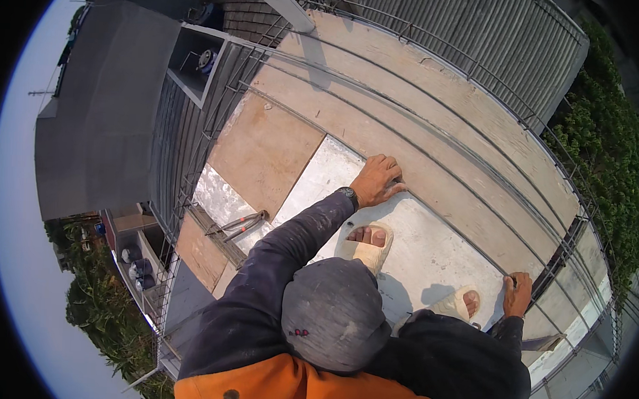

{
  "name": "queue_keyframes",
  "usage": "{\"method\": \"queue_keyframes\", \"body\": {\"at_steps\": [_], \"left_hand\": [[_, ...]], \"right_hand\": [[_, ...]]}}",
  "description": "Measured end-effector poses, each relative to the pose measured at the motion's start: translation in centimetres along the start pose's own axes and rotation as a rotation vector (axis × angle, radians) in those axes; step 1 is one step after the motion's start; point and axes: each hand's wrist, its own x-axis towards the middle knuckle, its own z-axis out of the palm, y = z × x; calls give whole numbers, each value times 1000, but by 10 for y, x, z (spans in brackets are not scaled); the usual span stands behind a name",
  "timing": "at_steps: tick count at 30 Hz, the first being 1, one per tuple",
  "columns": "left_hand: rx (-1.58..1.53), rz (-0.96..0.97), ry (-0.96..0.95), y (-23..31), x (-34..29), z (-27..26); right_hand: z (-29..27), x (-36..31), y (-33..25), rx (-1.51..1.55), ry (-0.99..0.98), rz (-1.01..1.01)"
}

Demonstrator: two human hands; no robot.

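My left hand (379,181), with a dark watch at its wrist, has its fingers curled over a long thin steel bar (455,234). Farther right, my right hand (517,294) is closed around the same bar near the corner of a pale panel (431,254). The bar runs along the seam between this panel and the brown boards beyond. Below my arms, my sandalled feet stand on the pale panel. A pair of pincers (241,223) with reddish handles lies to the left of my left forearm.
More long steel bars (437,126) cross the boards (410,82) ahead. Tied steel cages (475,67) line the deck's far and left edges. A dark gap (556,260) opens at the right. Beyond are a corrugated roof (469,35), trees (600,140) and a grey wall (102,111).
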Motion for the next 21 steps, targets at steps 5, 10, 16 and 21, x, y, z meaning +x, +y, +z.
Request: {"method": "queue_keyframes", "body": {"at_steps": [5, 10, 16, 21], "left_hand": [[-3, 30, 8, 0, -1, 10], [-24, 51, 25, 16, -6, 35], [-131, 105, 94, 9, -6, 44], [-54, 74, 71, -18, -16, 25]], "right_hand": [[9, -4, 12, -27, 14, -14], [11, -11, 28, -20, 83, 105], [9, -14, 35, -68, 65, 53], [17, -11, 5, -91, 34, -28]]}}
